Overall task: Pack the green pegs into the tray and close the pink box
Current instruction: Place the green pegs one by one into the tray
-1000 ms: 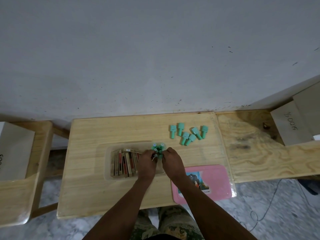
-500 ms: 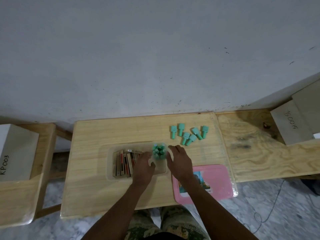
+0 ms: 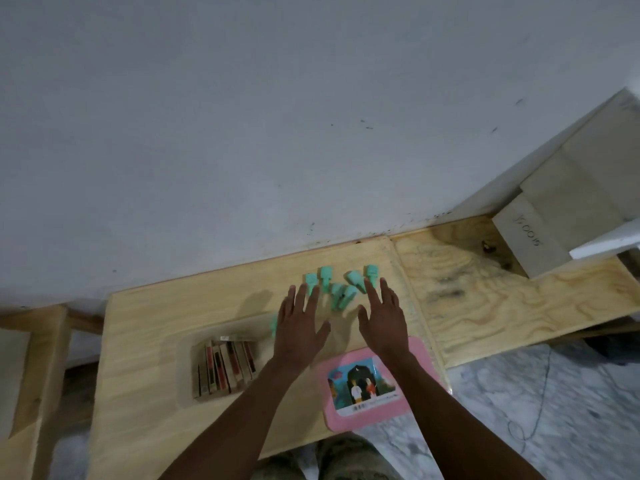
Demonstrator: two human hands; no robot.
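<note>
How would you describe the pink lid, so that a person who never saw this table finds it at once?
Start at the light wooden table against the grey wall. Go to its near edge, under the forearm of the right hand, just right of the clear tray with its row of upright cards. The pink lid lies flat there; it is the only pink thing and carries a colourful picture label.

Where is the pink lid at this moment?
In the head view the pink lid lies flat at the near edge of the wooden table, on the person's right, under the right forearm and to the right of the clear tray.
</note>
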